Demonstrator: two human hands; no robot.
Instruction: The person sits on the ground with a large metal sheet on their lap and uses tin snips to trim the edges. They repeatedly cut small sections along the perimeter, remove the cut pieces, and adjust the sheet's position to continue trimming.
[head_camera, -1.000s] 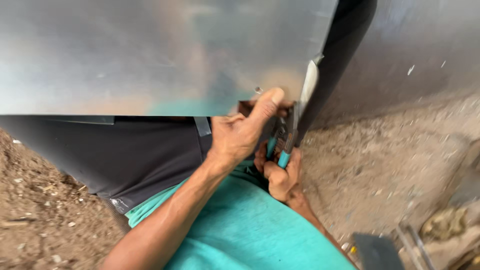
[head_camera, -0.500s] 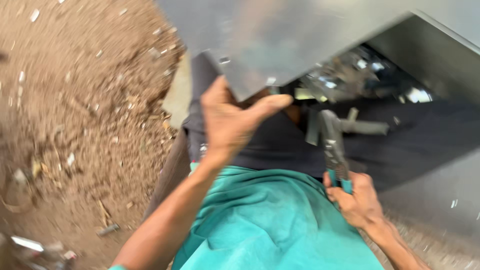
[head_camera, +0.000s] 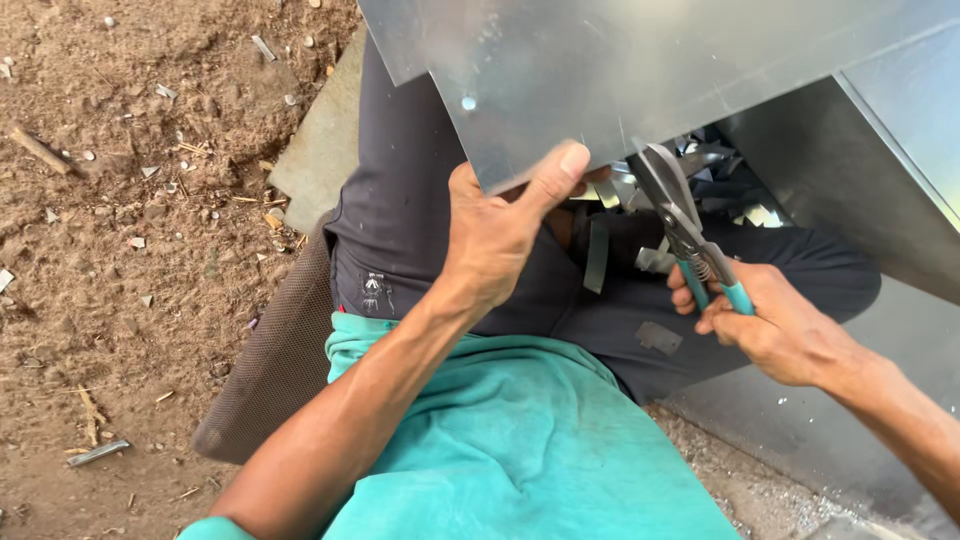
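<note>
Left hand (head_camera: 500, 235) still pinches the metal sheet (head_camera: 640, 70); right hand (head_camera: 770, 325), grasping teal-handled snips (head_camera: 690, 235), has apparently risen to its edge.

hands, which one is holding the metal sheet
The left hand, its thumb pressed over the lower edge of the grey metal sheet. The right hand instead holds the teal-handled snips.

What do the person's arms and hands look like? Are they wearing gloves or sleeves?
No gloves. The left hand and right hand are both bare, and so are the forearms, with no watch, rings or bands showing. The left arm is bare almost to the picture's bottom edge, where a bit of teal sleeve shows, matching the teal shirt.
</note>
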